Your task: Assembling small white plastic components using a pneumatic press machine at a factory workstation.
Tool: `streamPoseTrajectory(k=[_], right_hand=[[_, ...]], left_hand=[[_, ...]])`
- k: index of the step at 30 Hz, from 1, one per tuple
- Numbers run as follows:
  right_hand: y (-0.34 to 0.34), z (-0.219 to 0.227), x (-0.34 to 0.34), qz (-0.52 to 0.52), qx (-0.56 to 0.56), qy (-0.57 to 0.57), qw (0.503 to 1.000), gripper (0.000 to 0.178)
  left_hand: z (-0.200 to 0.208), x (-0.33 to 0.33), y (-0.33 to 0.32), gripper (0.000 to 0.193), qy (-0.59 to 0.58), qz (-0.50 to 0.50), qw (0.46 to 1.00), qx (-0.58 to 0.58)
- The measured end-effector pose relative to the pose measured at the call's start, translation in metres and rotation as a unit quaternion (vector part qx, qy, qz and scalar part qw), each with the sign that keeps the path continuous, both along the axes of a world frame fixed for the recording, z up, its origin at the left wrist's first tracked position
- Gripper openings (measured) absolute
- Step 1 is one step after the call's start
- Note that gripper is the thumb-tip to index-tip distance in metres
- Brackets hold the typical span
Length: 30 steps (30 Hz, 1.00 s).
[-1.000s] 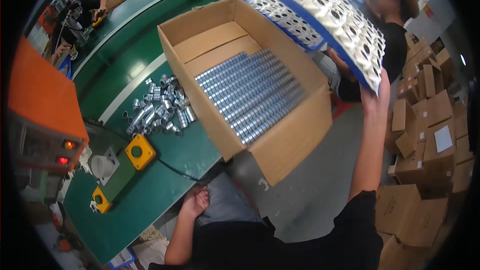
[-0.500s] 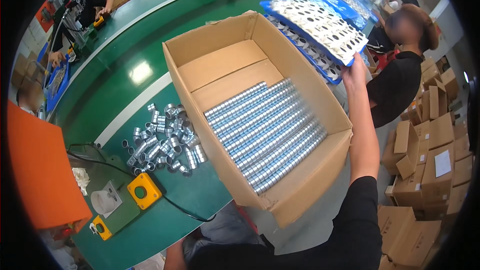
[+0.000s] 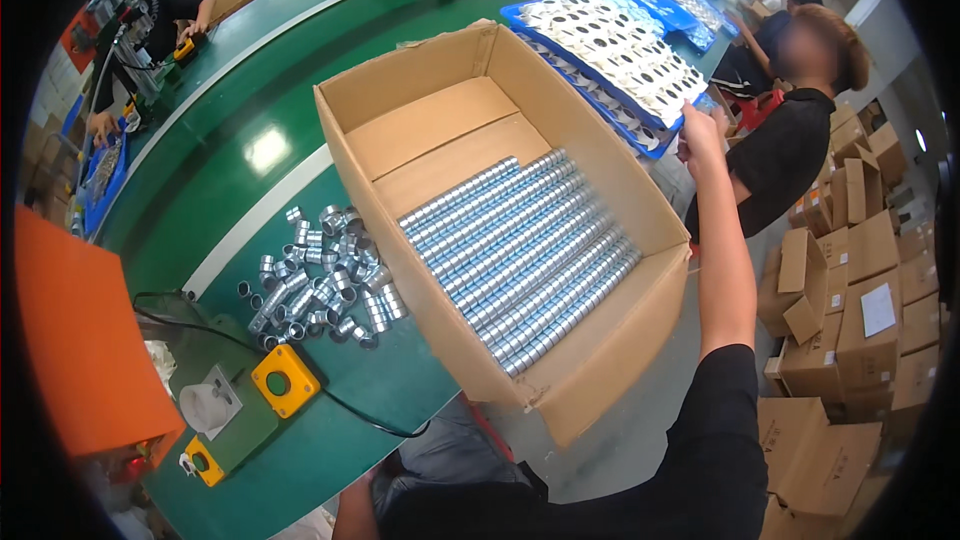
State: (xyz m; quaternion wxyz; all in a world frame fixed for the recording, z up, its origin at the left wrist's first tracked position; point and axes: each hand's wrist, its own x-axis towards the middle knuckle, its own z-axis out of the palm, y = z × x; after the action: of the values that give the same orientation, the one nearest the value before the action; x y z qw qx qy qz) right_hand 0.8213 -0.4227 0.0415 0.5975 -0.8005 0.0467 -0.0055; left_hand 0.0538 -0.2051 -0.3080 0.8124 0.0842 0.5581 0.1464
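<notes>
My right hand [image 3: 704, 136] reaches out to the near right corner of a blue tray [image 3: 655, 122]. Its fingers look spread at the corner, and I cannot tell whether they touch it. White parts with dark round holes [image 3: 610, 45] fill this tray, which lies on another blue tray [image 3: 640, 144] of similar parts. Of my left arm only a piece of forearm [image 3: 355, 510] shows at the lower edge; the hand is out of view. Between my arms stands an open cardboard box [image 3: 400, 85], tilted in view, with rows of short silvery metal rings [image 3: 520, 250] laid end to end.
Loose metal rings [image 3: 330, 285] lie heaped on the green table [image 3: 380, 390] left of the box. Yellow button boxes [image 3: 285, 380] with a black cable and an orange machine cover [image 3: 90, 330] are further left. A co-worker [image 3: 790, 140] sits at right, near stacked cartons [image 3: 870, 330].
The upper blue tray has come down and left onto the one below. My right hand has shifted slightly left, and its fingers have loosened from the tray's corner. The whole view has shifted a little.
</notes>
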Motion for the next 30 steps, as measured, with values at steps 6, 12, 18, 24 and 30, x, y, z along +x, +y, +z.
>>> streamPoseTrajectory(k=[6, 12, 18, 24, 30], right_hand=[[-0.035, -0.026, 0.022, 0.020, -0.068, -0.004, 0.998, 0.041], [-0.052, -0.034, -0.016, 0.018, -0.159, -0.067, 0.985, 0.040], [-0.199, -0.188, -0.105, -0.068, -0.332, -0.034, 0.940, 0.053], [-0.403, -0.397, -0.241, 0.385, -0.674, 0.111, 0.621, 0.038], [-0.295, -0.426, -0.513, 0.104, -0.106, 0.558, 0.816, 0.057]], left_hand=[[-0.024, -0.025, 0.003, 0.038, 0.009, -0.043, 0.999, 0.016], [-0.086, -0.061, 0.010, 0.037, 0.008, -0.057, 0.998, 0.040], [-0.039, -0.034, 0.010, 0.036, -0.017, -0.086, 0.996, 0.022], [-0.041, -0.037, 0.004, 0.030, -0.188, -0.016, 0.979, -0.078], [-0.058, -0.054, 0.022, 0.030, -0.210, 0.166, 0.950, -0.158]])
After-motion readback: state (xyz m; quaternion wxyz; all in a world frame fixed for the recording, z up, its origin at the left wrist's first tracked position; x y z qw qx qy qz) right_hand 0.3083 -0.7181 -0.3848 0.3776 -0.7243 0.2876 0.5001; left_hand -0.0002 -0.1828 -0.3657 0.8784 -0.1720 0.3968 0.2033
